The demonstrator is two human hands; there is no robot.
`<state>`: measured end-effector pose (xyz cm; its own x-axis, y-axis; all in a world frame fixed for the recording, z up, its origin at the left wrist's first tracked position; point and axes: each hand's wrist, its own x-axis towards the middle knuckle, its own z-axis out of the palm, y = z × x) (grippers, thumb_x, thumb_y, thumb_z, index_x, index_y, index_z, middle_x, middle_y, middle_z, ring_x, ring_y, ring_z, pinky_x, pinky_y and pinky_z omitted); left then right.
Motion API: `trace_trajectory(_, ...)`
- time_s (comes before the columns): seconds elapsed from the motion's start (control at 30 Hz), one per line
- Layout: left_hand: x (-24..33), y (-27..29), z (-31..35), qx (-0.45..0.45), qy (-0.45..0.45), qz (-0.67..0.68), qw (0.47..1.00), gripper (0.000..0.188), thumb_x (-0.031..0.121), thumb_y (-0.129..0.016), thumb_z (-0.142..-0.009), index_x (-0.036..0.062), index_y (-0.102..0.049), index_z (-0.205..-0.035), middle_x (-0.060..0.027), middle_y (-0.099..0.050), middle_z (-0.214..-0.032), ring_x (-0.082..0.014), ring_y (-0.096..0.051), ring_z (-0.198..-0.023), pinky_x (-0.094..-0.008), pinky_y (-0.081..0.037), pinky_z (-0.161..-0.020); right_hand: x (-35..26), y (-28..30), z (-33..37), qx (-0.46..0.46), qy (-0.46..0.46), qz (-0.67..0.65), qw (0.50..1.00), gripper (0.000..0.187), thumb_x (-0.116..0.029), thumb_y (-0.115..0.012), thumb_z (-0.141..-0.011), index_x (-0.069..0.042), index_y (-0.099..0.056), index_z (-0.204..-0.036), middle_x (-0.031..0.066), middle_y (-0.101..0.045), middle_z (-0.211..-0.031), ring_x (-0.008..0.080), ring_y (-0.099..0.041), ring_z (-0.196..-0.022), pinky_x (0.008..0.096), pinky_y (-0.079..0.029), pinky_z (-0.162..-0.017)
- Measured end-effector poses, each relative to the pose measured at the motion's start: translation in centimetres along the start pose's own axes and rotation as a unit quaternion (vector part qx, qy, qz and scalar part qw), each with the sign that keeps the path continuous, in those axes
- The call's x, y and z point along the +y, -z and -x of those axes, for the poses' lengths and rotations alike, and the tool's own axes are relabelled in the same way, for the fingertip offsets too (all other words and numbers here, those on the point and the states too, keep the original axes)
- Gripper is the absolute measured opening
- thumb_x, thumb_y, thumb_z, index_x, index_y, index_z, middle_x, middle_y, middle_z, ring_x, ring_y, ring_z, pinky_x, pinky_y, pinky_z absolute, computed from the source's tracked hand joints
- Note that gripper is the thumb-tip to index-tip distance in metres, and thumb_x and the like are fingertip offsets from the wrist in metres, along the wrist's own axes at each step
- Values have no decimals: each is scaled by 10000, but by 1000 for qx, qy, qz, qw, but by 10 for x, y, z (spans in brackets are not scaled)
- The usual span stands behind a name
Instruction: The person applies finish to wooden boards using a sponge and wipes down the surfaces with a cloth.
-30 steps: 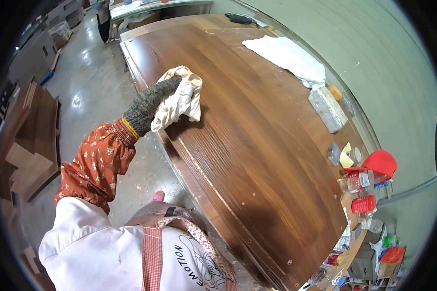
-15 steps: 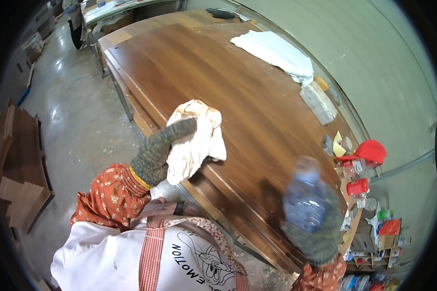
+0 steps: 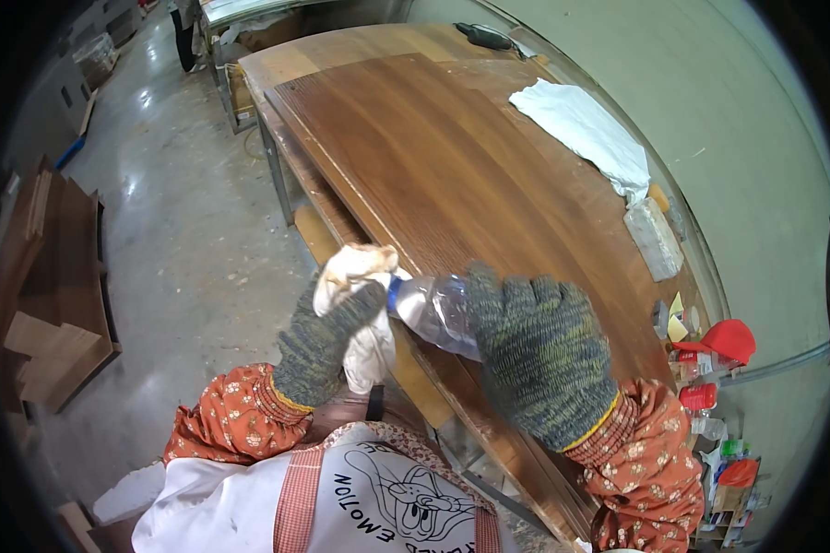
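Note:
My left hand (image 3: 318, 341), in a grey-green knit glove, is closed on a stained white cloth (image 3: 367, 355) near the front edge of a brown wood-grain panel (image 3: 452, 166). In my right hand (image 3: 544, 355), gloved the same way, lies a clear plastic bottle (image 3: 436, 309) with a blue cap end (image 3: 396, 295). The bottle is tipped on its side, its blue end against or just beside the cloth. My fingers wrap round its body and hide the bottom. Both hands are over the panel's near edge.
A white cloth (image 3: 586, 129) and a wrapped pale block (image 3: 653, 238) lie along the table's far side. Near the right end are a red cap (image 3: 724, 341) and a red-lidded container (image 3: 698, 397). A dark tool (image 3: 484, 37) lies at the far end. Brown boards (image 3: 65, 276) stand on the floor at left.
My right hand has brought the bottle leftward and tipped it toward the cloth. My left hand has drawn the cloth off the panel's surface to the near edge. The view has shifted.

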<state>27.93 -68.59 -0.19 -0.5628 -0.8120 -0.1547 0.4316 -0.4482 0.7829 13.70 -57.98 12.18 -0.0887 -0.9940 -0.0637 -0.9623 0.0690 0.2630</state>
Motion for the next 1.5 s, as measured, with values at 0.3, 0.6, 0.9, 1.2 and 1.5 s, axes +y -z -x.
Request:
trace_trajectory(0.3, 60, 0, -69, -95, -305, -137, 938, 401, 212, -660, -833, 34, -544, -1173, -118, -628, -991, -188, -635, -866, -317, -535, -749, 1, -40, -31, 174, -134, -402, 889, 773, -362, -823, -604, -30, -483, -1213, 169, -590, -1092, 308, -592, -1012, 402, -472, -870)
trace_trajectory(0.6, 42, 65, -189, -316, -511, -554, 577, 186, 204, -641, -760, 88, -657, -905, -89, -651, -846, -253, -633, -826, -372, -488, -782, 90, -112, 115, 393, -276, -329, 813, 902, -295, -832, -600, -13, -391, -1335, 118, -492, -1276, 251, -463, -1193, 395, -361, -1026)
trace_trajectory(0.9, 15, 37, -129, -256, -519, -580, 573, 419, 157, -704, -719, 84, -602, -1119, -122, -600, -1098, -302, -559, -1077, -410, -429, -959, 80, -197, 309, 410, -600, -187, 661, 685, -125, -824, -662, -14, -502, -1257, 115, -594, -1160, 217, -591, -988, 295, -486, -862)
trace_trajectory(1.2, 134, 94, -260, -25, -323, -705, 631, 315, 384, -618, -843, 79, -643, -916, -89, -598, -641, -212, -590, -484, -339, -482, -466, 60, -196, 311, 402, -638, -126, 645, 727, -125, -829, -651, -17, -479, -1279, 122, -566, -1201, 224, -566, -1033, 307, -462, -900)
trace_trajectory(1.5, 88, 61, -218, -360, -518, -617, 471, 330, 218, -674, -786, 69, -600, -1070, -112, -616, -1043, -284, -577, -1036, -397, -433, -932, 46, -182, 307, 392, -662, -64, 636, 768, -124, -833, -641, -20, -455, -1301, 129, -538, -1243, 231, -541, -1078, 320, -439, -939)
